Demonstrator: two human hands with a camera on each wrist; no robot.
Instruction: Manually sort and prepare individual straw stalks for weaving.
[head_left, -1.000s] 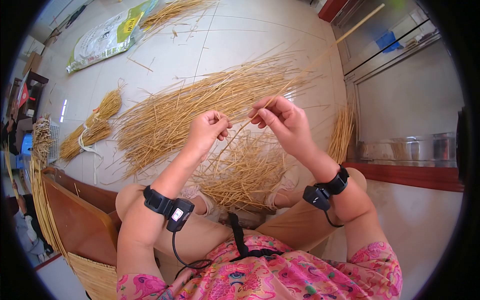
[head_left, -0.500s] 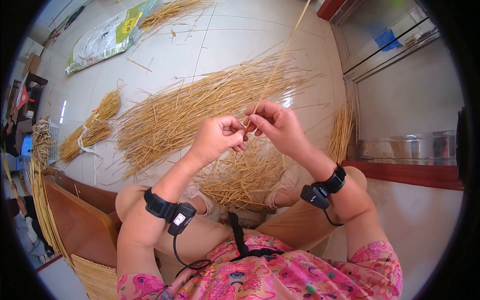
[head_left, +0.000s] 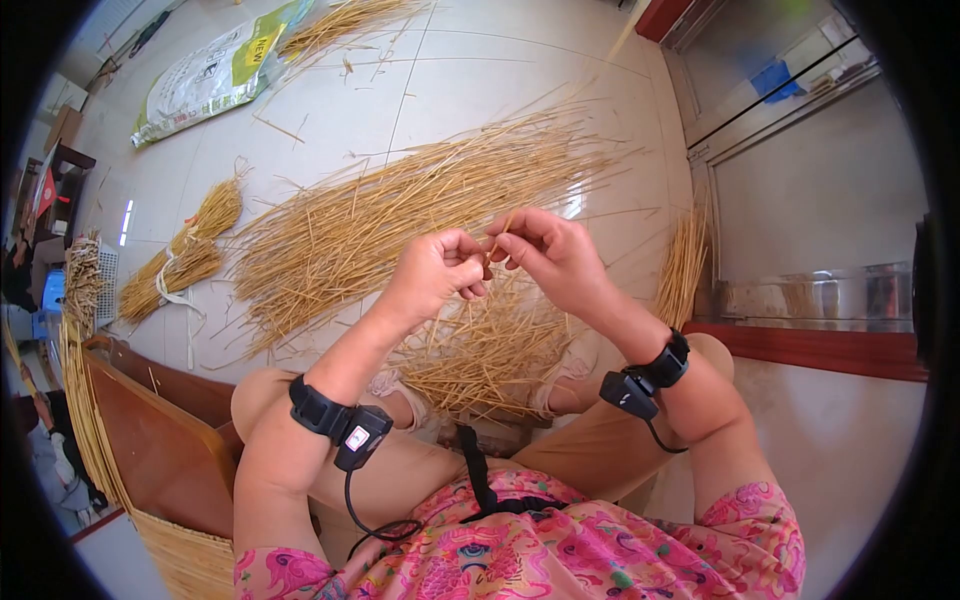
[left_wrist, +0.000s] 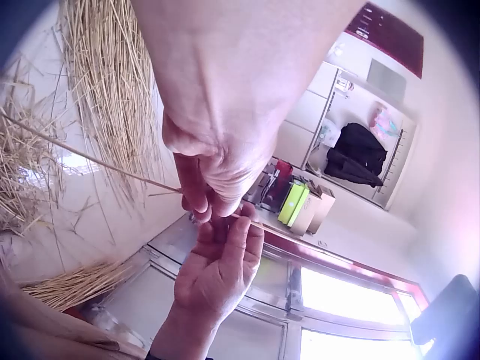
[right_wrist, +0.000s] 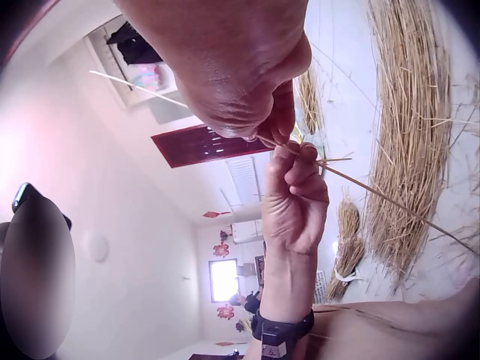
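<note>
Together, both hands (head_left: 490, 262) pinch one thin straw stalk (right_wrist: 382, 197) between fingertips.

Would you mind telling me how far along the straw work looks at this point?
Done: two tied bundles lie on the floor tiles to the left. In hand: the left hand and the right hand each keep a pinching grip on a single straw stalk. Left: a large loose straw pile spreads across the floor ahead, and a smaller heap lies by the feet, so most looks undone.
</note>
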